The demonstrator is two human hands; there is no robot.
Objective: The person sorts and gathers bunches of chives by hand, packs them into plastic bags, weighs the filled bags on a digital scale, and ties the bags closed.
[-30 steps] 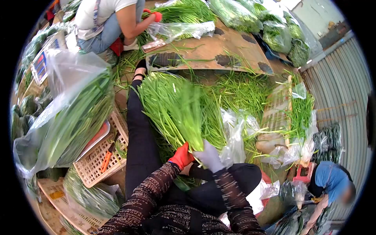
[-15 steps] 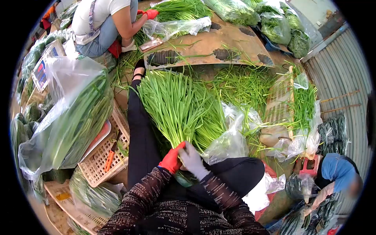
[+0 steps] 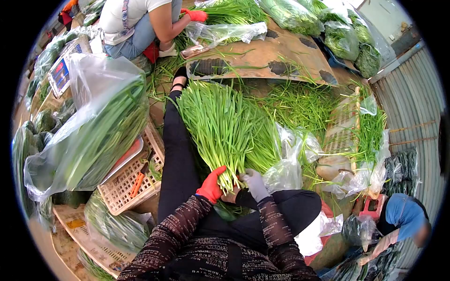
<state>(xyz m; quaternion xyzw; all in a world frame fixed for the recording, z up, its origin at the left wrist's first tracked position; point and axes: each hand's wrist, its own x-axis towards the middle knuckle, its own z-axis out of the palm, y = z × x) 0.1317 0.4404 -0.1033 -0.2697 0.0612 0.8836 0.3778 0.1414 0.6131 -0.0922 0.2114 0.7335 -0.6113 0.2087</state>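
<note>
A large bunch of Chinese chives (image 3: 222,126) fans away from me over my lap, its pale cut stems pointing back at my body. My left hand (image 3: 211,186), in a red glove, is closed around the left side of the stems near their ends. On the right side, my right hand (image 3: 254,184) in a pale grey glove has its fingers curled against the stems; its fingertips are partly hidden. More chives (image 3: 267,145) lie under and right of the bunch, beside a crumpled clear plastic bag (image 3: 283,171).
At left, a big clear bag of long greens (image 3: 101,136) rests on a plastic crate (image 3: 117,194) holding an orange-handled knife (image 3: 137,184). A worn board (image 3: 262,56) lies ahead. A person in red gloves (image 3: 197,15) crouches at upper left; another person (image 3: 404,218) bends at lower right.
My hands, close together at the stem ends before, have moved apart, the right one to the right. The stems between them are spread wider. The whole view has shifted slightly.
</note>
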